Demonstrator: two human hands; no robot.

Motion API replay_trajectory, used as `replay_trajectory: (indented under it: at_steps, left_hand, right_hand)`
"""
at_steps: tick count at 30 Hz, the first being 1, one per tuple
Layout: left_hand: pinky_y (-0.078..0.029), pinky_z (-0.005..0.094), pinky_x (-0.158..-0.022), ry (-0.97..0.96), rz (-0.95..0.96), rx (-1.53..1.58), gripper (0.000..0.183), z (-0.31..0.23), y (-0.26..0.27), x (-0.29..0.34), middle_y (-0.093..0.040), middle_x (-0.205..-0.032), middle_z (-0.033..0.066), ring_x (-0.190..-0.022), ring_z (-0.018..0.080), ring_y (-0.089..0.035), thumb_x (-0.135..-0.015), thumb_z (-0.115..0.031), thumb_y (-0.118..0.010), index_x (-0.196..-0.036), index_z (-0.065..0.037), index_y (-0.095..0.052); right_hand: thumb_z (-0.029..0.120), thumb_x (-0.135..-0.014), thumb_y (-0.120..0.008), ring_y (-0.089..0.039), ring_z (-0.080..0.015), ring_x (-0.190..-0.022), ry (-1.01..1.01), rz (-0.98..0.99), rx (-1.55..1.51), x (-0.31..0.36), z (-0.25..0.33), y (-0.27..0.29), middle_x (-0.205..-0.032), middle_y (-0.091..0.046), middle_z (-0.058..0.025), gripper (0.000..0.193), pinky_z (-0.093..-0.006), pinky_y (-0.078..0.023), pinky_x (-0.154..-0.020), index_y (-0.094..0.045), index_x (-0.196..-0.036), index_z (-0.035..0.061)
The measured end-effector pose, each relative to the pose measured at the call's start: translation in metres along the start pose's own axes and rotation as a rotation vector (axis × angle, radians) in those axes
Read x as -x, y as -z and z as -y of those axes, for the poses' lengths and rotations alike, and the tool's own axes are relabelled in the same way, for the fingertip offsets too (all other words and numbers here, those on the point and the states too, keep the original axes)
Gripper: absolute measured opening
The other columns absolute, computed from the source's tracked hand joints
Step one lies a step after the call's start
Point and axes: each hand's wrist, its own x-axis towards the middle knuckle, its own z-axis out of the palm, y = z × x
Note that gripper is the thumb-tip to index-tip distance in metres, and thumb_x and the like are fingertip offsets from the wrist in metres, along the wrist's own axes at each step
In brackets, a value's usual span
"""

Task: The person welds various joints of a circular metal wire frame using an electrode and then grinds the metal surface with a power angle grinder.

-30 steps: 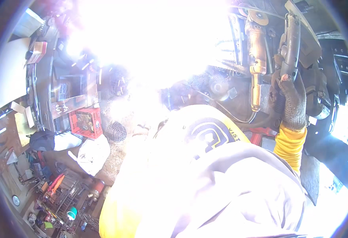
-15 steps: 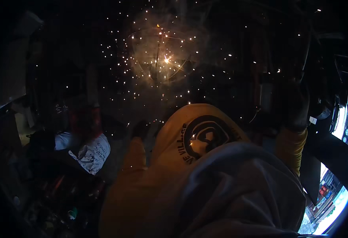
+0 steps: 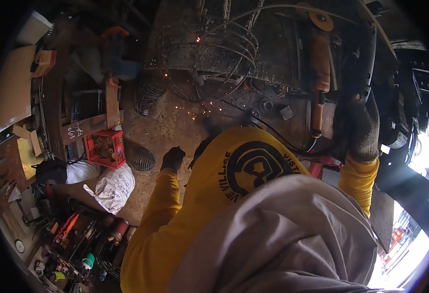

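My left hand (image 3: 174, 158), in a dark glove below a yellow sleeve, is low over the brown floor. Its fingers look curled; whatever lies in them, if anything, is hidden. On the right, my gloved right hand (image 3: 364, 132) reaches up to the lower end of a grey metal bar (image 3: 369, 58) and appears closed around it, though shadow covers the fingers. Dark thin hoops (image 3: 251, 44) stand ahead by a dark metal surface (image 3: 283, 53). A small orange glow (image 3: 198, 39) shows among them, with several sparks (image 3: 194, 115) falling below.
An angle grinder (image 3: 320, 58) lies left of my right hand, near a black cable (image 3: 278, 134). A red crate (image 3: 104, 146), a white sack (image 3: 114, 188) and cluttered tools (image 3: 85, 244) are at left. Yellow shirt (image 3: 214, 180) and grey cloth (image 3: 283, 234) cover the lower middle.
The bright flare at the hoops has died to a small glow. Its wide spray of sparks has thinned, and the dark picture has brightened. Both hands stay in nearly the same places.
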Motion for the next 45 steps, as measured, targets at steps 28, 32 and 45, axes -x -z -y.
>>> replay_trajectory:
  at_steps: [28,32,45]
  left_hand:
    - [-0.050,0.0418,-0.101,0.048,0.045,0.005,0.028,-0.001,-0.010,0.002,-0.064,-0.129,0.0085,-0.124,0.0275,-0.058,-0.092,-0.014,-0.058,-0.116,-0.015,-0.071]
    - [-0.049,0.0405,-0.103,0.057,0.118,-0.007,0.028,-0.007,0.002,0.000,-0.063,-0.132,0.0084,-0.126,0.0272,-0.057,-0.094,-0.015,-0.057,-0.119,-0.015,-0.070]
    - [-0.051,0.0397,-0.101,0.056,0.186,-0.041,0.023,-0.011,0.005,-0.004,-0.068,-0.124,0.0077,-0.122,0.0267,-0.060,-0.092,-0.012,-0.058,-0.109,-0.016,-0.073]
  right_hand:
    - [0.028,-0.100,-0.056,-0.056,-0.0090,-0.059,0.059,0.028,0.116,-0.003,0.004,0.002,-0.075,-0.057,-0.0013,0.028,-0.0236,-0.045,-0.051,-0.057,-0.113,0.0029]
    - [0.028,-0.097,-0.061,-0.055,-0.0101,-0.058,0.044,0.048,0.005,-0.004,-0.002,0.003,-0.075,-0.057,-0.0017,0.033,-0.0238,-0.045,-0.051,-0.056,-0.117,0.0023]
    - [0.031,-0.098,-0.066,-0.056,-0.0096,-0.058,0.024,0.047,0.016,-0.005,-0.005,0.002,-0.082,-0.059,-0.0033,0.047,-0.0228,-0.046,-0.048,-0.052,-0.130,0.0004]
